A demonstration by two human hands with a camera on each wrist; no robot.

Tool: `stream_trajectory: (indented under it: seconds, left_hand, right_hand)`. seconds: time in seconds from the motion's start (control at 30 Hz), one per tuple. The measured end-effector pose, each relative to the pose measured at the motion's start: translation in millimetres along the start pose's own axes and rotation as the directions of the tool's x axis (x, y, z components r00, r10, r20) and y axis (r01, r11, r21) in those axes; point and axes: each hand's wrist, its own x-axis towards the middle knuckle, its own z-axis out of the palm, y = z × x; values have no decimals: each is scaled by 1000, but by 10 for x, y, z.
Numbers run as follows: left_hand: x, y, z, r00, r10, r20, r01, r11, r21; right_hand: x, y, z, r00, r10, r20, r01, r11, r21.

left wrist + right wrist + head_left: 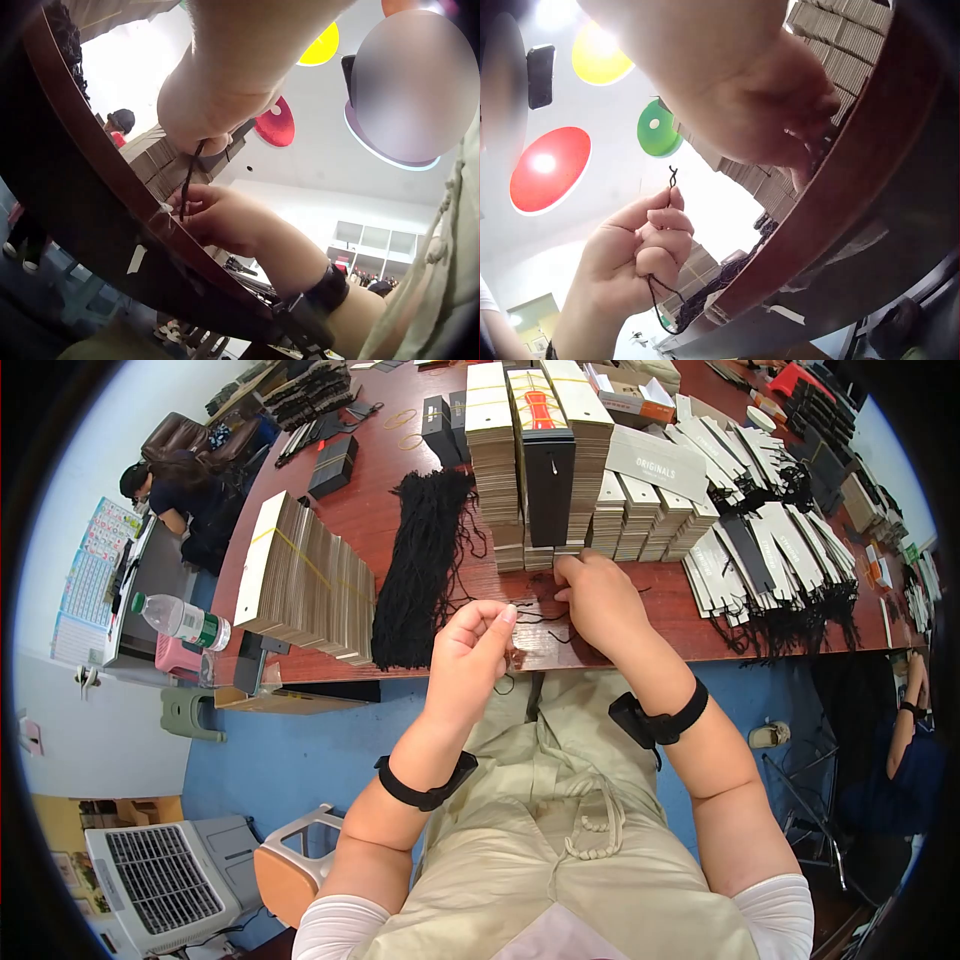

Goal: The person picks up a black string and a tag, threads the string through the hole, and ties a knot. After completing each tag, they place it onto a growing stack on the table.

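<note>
A person sat at a reddish-brown table, seen from a camera worn on the head, with both bare hands over its near edge. The left hand was closed in a pinch, thumb against a curled index finger, gripping a thin black cord. In the right wrist view, a short twisted piece of the cord stuck up above the fingertips, while a longer length came out below the curled fingers and hung in a loose loop. The cord was thus in the left hand, just above the table's near edge.

The right hand was a little farther forward, back of the hand upward, its fingers bent down toward the tabletop at the foot of tall stacks of cards. Its fingertips were partly hidden in every view, so whether they pinched anything could not be told. A few loose black strands lay on the table between the hands.

Left of the hands lay a thick bundle of black cords, and beyond it, farther left, a long leaning stack of cards bound with a yellow band. A dark upright piece stood against the tall stacks. To the right, white tags with black strings were fanned out in overlapping piles. Each forearm wore a black strap near the wrist.
</note>
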Motion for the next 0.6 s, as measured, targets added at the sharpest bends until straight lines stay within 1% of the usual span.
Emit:
stream_trajectory:
  seconds: [0.07, 0.17, 0.2, 0.33, 0.43, 0.53, 0.6]
  left_hand:
    - [-6, 38, 2, 1000, -7, -23, 7, 1000, -12]
    - [16, 74, -58, 1000, 5, -23, -7, 998, -66]
    - [29, 71, -73, 1000, 4, -15, -6, 997, -73]
    - [29, 57, -76, 1000, -2, -27, 0, 997, -72]
    - [27, 53, -83, 1000, 0, -30, -2, 997, -72]
    - [29, 53, -105, 1000, -1, -24, -1, 997, -83]
    - [30, 64, -106, 1000, -11, -26, 9, 996, -93]
  right_hand:
    - [-5, -10, 1, 1000, -29, 1, 29, 997, 75]
    - [-2, -132, 64, 994, -107, -15, 108, 987, 116]
    - [11, -189, 91, 994, -108, -1, 108, 984, 141]
    - [61, -308, 250, 988, -152, -2, 152, 987, 46]
    - [70, -341, 366, 992, -123, -33, 123, 992, 7]
    - [69, -302, 382, 987, -160, -18, 160, 987, -3]
    - [62, -298, 309, 988, -149, 41, 146, 988, 58]
